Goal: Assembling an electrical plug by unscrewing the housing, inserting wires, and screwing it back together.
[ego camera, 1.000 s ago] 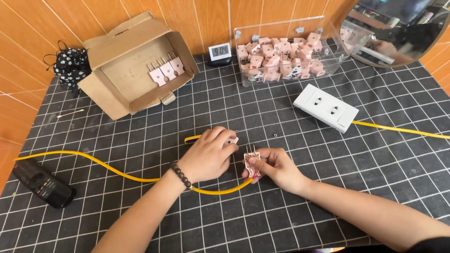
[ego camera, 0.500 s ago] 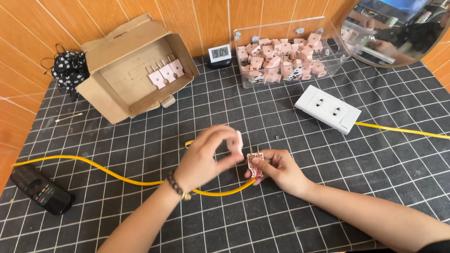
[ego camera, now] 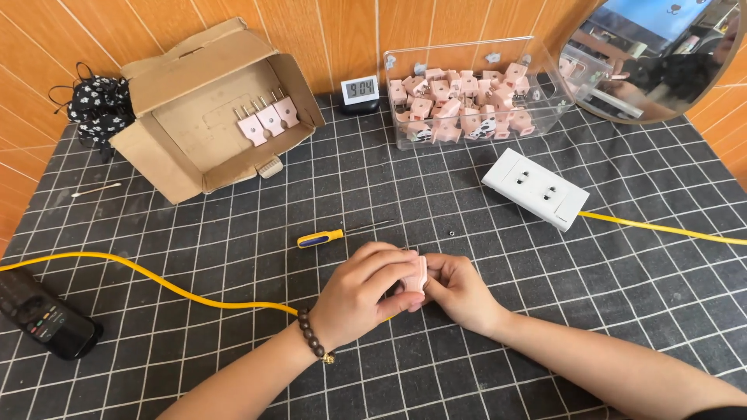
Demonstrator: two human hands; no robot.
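Note:
Both my hands meet near the middle of the black gridded mat (ego camera: 233, 233). My left hand (ego camera: 359, 294), with a bead bracelet at the wrist, and my right hand (ego camera: 455, 289) together pinch a small pink plug (ego camera: 418, 275) between their fingers. A yellow cable (ego camera: 156, 280) runs from the left edge toward my hands and goes under them. Just beyond my hands lies a screwdriver (ego camera: 331, 236) with a yellow and blue handle, and a tiny screw (ego camera: 452, 232) rests to its right.
An open cardboard box (ego camera: 204, 117) with three pink plugs sits at the back left. A clear bin (ego camera: 475, 89) of several pink plugs, a small digital clock (ego camera: 361, 92), a white socket strip (ego camera: 535, 187) with a yellow lead, a black device (ego camera: 43, 320) and a round mirror (ego camera: 661, 54) surround the mat.
My left hand has set the screwdriver down on the mat beyond my hands and come back onto the pink plug, which both hands now grip.

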